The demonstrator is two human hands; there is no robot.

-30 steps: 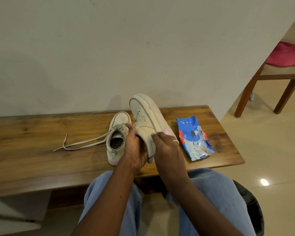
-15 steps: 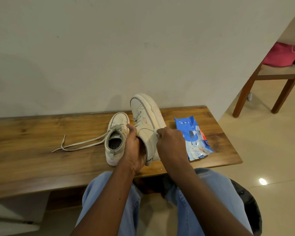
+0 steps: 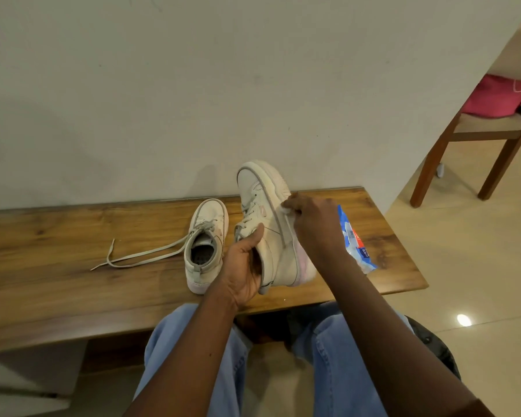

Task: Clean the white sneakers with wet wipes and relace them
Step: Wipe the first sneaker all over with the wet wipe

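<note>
- Plain off-white wall point(image 3: 193, 85) behind wood-grain surface point(image 3: 42, 236).
- Glossy beige floor tiles point(image 3: 469, 242), one bright light reflection point(image 3: 463, 320).
- Wooden chair point(image 3: 427, 173) far right, pink item point(image 3: 494, 94) on seat.

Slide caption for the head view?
Left hand holds tilted sneaker; right hand presses a wipe against its sole edge.

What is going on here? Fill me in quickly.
A seated person is cleaning white sneakers at a wooden table. Their left hand grips the tilted sneaker at its opening, while the right hand pinches a wet wipe against its sole edge. The second sneaker stands to its left, its lace trailing loose across the table. A blue wet wipes pack lies on the right.
</note>
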